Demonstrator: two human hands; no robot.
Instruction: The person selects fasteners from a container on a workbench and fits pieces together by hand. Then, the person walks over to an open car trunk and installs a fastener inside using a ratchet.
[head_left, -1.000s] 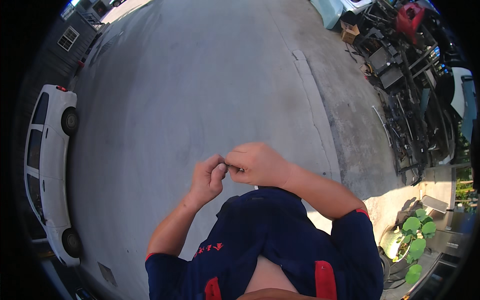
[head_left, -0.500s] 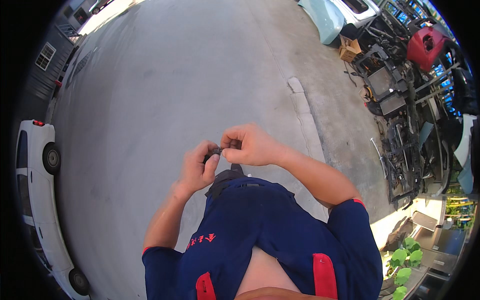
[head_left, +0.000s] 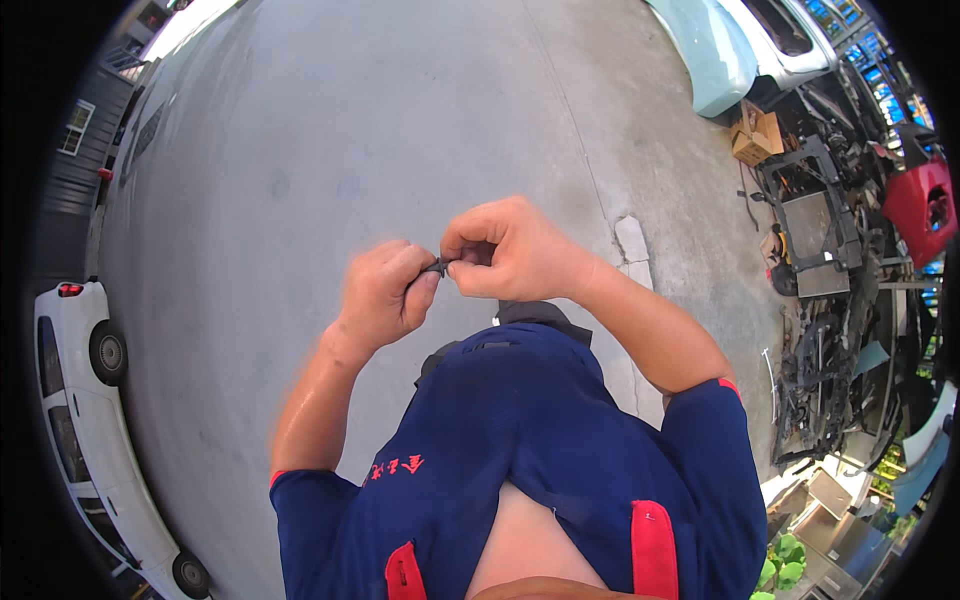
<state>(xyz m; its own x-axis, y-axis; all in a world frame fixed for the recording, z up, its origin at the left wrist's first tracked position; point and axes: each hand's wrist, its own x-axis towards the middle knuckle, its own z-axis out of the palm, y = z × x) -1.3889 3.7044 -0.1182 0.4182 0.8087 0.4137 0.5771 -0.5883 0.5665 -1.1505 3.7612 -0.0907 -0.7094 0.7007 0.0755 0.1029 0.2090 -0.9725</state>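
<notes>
Between my two hands is a small dark piece, too small and too covered by fingers to name. My left hand is closed, pinching it between thumb and forefinger. From the other side my right hand meets it, thumb and forefinger pressed together at its end, the other fingers curled in. Whether the right fingertips hold the same piece or a thin part of it, I cannot tell. Both hands are raised in front of my body, above the concrete ground.
Grey concrete ground with a cracked strip lies ahead. A white car stands at the left. Along the right are a pale blue car panel, a cardboard box, dark scrap car parts and a red bumper piece.
Both hands have risen a little in the picture, still together at the small dark piece. My left hand's fingers have curled in more. The view has shifted, so the surroundings sit differently.
</notes>
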